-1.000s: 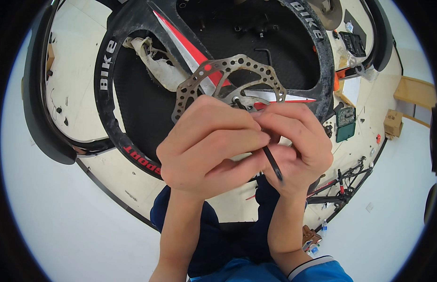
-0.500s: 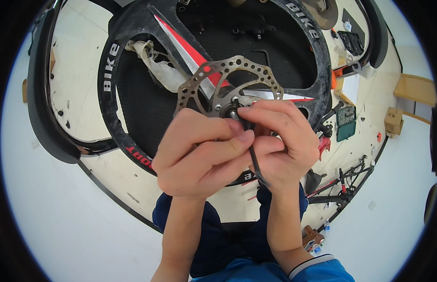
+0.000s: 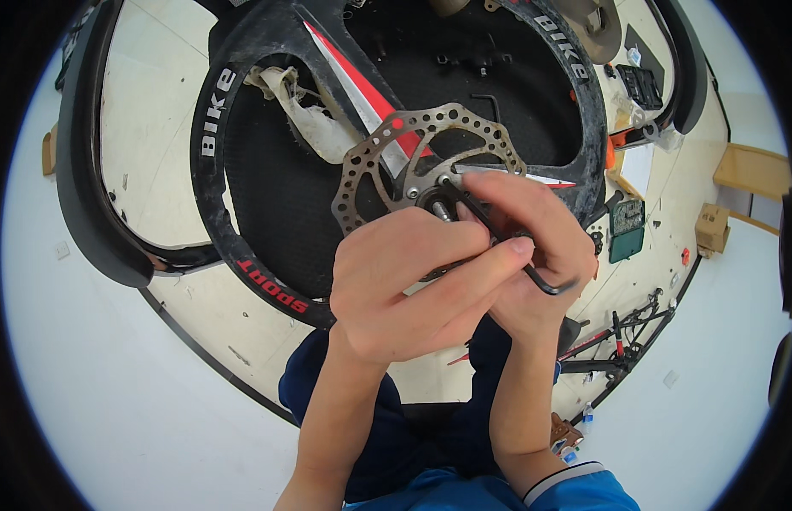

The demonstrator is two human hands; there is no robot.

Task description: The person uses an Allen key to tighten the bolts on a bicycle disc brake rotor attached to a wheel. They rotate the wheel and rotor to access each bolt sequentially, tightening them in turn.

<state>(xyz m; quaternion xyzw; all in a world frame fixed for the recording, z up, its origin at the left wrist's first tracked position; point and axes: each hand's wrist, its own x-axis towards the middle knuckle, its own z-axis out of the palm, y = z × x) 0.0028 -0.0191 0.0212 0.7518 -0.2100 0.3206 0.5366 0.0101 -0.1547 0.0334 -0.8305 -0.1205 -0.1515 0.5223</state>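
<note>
A black hex key (image 3: 542,282) slants across the hub, its far end at a bolt on the brake disc (image 3: 358,175) and its bent end near my right wrist. My right hand (image 3: 545,234) is closed around it, the forefinger beside the far end. From the left, my left hand (image 3: 404,285) comes in closed, its fingertips pinching the key's shaft. The perforated metal disc sits on the hub of a black bike wheel (image 3: 210,175) with red and white spokes. The metal axle (image 3: 443,210) sticks up between my hands; my fingers hide the disc's lower part.
A white cloth (image 3: 315,128) lies inside the wheel's left opening. Another hex key (image 3: 489,104) rests on the black surface seen through the wheel. On the floor to the right are a green tool case (image 3: 626,230), a cardboard box (image 3: 713,226) and a bike frame (image 3: 617,349).
The wheel and disc appear shifted slightly right and down in view. Both hands have moved right, and the hex key has swung, its bent end now further right and higher.
</note>
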